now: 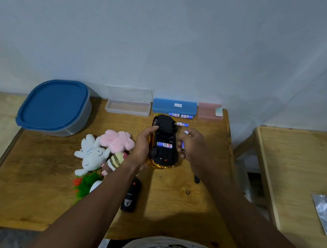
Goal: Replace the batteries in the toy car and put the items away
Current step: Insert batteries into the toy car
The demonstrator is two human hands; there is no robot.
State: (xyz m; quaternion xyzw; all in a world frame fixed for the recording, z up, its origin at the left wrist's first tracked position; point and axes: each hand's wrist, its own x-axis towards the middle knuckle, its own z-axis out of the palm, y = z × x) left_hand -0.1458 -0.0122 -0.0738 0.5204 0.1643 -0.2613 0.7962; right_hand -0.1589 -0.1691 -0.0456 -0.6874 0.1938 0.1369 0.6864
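Centrally, left hand (142, 146) curls around the upturned toy car (167, 127), seated battery (164, 144) in its bay; right hand (194, 146) pinches a loose battery (183, 145) in curled fingers just beside it

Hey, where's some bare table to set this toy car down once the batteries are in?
Bare wood lies front left, before the blue-lidded grey tub and left of the plush toys, and front right, beside the black remote control. The back edge is crowded with plastic cases and loose batteries.
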